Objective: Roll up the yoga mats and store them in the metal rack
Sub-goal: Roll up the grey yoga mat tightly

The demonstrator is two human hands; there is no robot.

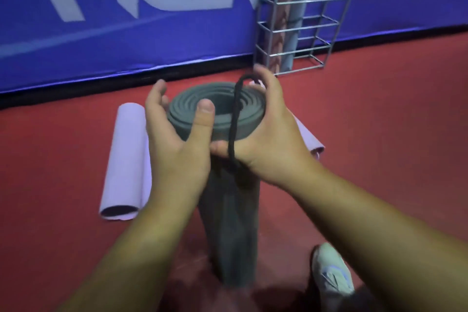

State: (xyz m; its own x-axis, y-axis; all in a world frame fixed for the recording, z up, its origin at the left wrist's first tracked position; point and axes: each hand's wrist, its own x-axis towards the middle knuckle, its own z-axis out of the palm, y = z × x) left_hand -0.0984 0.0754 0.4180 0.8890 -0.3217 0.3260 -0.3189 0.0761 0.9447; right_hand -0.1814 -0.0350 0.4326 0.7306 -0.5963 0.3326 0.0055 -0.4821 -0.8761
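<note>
Grey mat (222, 114): rolled up and standing on end on the red floor (379, 121) in front of the person, long axis near vertical, spiral end facing up toward the camera, lower part inside a dark sleeve-like bag (230, 223).
Left hand (174, 139): wrapped round the left side of the roll near its top, thumb laid over the rim, fingers curled behind.
Right hand (266, 134): curled round the right side of the roll, thumb below the rim; a black cord (234, 119) loops from its fingers across the top of the roll and down over the thumb.
Lilac mat (125, 162): rolled, lying on the floor to the left, long axis running away from the camera, open end nearest.
Second lilac mat (307, 139): lying just behind the right hand, mostly hidden.
Metal rack (301, 30): against the blue banner (126, 20), well beyond the grey roll, holding a pink roll (279, 18) and a pale blue roll (295, 20) upright.
Shoe (331, 271): pale, lower right.
</note>
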